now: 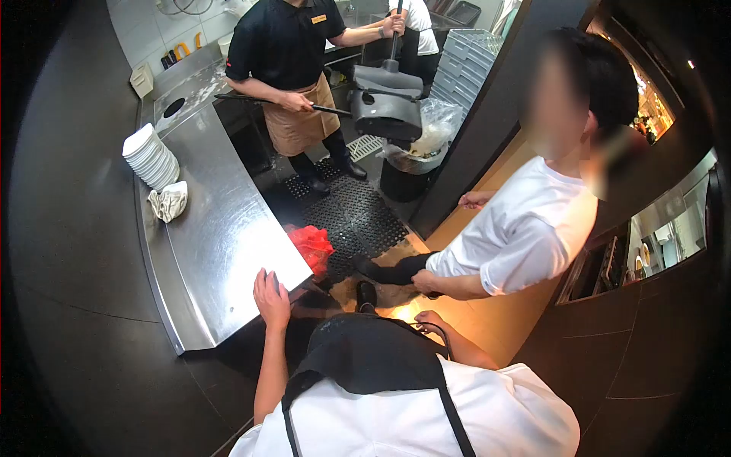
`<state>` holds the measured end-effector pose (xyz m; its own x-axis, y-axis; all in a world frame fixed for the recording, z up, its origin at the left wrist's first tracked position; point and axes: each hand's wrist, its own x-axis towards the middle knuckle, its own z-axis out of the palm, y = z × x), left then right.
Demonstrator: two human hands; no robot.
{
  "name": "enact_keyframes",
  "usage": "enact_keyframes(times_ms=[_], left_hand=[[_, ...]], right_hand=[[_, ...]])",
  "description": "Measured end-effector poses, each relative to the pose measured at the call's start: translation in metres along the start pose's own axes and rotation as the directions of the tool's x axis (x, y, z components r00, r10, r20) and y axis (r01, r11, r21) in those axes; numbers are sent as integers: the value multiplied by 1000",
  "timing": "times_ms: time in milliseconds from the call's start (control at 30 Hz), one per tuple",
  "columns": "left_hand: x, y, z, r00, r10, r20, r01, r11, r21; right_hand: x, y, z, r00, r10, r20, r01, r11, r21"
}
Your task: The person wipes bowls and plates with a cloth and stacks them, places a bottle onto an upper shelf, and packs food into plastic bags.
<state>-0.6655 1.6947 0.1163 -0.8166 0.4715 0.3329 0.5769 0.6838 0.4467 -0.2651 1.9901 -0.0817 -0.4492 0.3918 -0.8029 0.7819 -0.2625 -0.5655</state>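
No text can be read, even on the orange badge (319, 19).

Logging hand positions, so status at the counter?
Left hand at steel counter corner. Right hand near black apron. White plate stack at counter's left side. Red plastic bag beside counter.

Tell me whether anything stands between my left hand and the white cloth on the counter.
Nothing visible does: between your left hand and the white cloth, only the steel counter shows. The stack of white dishes stands beyond the cloth.
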Motion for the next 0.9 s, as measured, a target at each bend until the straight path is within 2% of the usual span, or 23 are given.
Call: enact_keyframes(times_ms=[233,367,433,500,567,633,667,733,833,900], left_hand=[[-2,0,3,1000,-10,-5,10,1000,-4],[-2,0,3,1000,-9,-13,9,1000,-8],[-3,0,4,1000,-2,-20,2,1000,-6],[-4,1,5,1000,9,-28,-9,1000,-1],[-5,1,6,999,18,-35,-18,1000,7],[-5,1,6,998,34,-47,-33,999,15],[-6,1,7,998,45,-54,-44,999,20],[-7,0,8,995,65,-69,-63,998,28],[-7,-1,10,993,84,-84,-82,996,30],[-8,1,10,994,83,-77,-82,997,16]], right_hand=[[-32,10,-2,996,-77,47,81,992,-91],[-21,55,-9,957,-203,209,187,978,95],[-18,67,-10,963,-190,191,204,977,-58],[-6,89,-8,975,-174,140,183,982,-54],[7,103,-17,946,-243,217,277,950,-145],[3,103,-16,945,-241,222,285,938,-196],[2,103,-15,960,-208,186,245,948,-202],[-32,64,-9,997,-6,71,10,998,-58],[-32,56,1,997,57,60,-60,996,63],[-27,69,2,995,-55,87,52,998,29]])
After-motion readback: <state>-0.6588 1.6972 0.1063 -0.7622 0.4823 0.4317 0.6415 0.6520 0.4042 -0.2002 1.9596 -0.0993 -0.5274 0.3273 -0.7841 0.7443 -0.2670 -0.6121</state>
